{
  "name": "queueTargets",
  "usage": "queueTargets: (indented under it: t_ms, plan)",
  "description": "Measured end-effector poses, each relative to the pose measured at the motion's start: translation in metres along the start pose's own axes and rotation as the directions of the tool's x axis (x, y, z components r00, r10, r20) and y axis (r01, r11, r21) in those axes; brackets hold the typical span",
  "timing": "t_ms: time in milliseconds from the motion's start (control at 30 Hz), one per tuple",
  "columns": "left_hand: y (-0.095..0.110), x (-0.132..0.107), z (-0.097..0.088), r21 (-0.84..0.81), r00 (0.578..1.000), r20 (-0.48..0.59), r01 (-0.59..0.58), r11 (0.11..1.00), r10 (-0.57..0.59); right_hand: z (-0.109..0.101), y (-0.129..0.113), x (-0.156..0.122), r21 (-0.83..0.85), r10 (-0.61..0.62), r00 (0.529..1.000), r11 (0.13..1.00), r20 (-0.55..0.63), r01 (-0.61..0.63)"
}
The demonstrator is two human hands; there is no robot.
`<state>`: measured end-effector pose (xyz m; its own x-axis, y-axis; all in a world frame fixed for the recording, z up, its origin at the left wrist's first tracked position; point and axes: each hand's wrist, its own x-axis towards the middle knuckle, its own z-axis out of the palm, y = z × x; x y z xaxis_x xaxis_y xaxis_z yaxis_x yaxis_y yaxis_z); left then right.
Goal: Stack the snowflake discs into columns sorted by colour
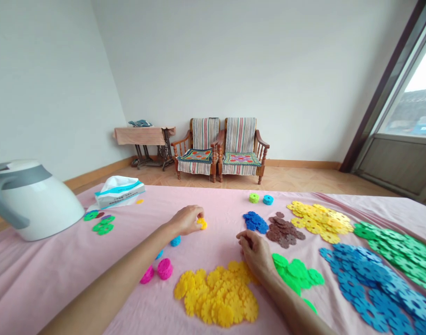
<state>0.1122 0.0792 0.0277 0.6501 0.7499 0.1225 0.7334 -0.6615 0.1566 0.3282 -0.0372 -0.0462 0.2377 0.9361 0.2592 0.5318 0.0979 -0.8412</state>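
My left hand (pixel 188 220) is closed, its fingertips on a small stack of yellow snowflake discs (pixel 202 224) at the cloth. Just below its wrist are blue disc stacks (pixel 175 241), partly behind my forearm, and pink disc stacks (pixel 165 269). My right hand (pixel 256 251) is curled with thumb and fingers together; whatever may be between them is hidden. It hovers between a dark blue disc pile (pixel 255 222) and a large pile of yellow discs (pixel 220 295). Bright green discs (pixel 296 272) lie partly behind my right forearm.
A brown disc pile (pixel 285 231), another yellow pile (pixel 321 221), blue discs (pixel 373 284) and green discs (pixel 401 249) spread rightward. Lime (pixel 254 198) and blue stacks (pixel 268 200) stand farther back. At left are a white jug (pixel 52 204), tissue pack (pixel 120 193) and loose discs (pixel 103 225).
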Motion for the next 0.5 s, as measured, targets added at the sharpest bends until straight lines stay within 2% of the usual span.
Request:
queueTargets:
  t_ms: [500]
  plan:
    - [-0.003,0.007,0.013,0.036,0.999,0.053,-0.004,0.999,0.002,0.000,0.000,-0.001,-0.033,-0.045,0.999,0.998,-0.003,0.045]
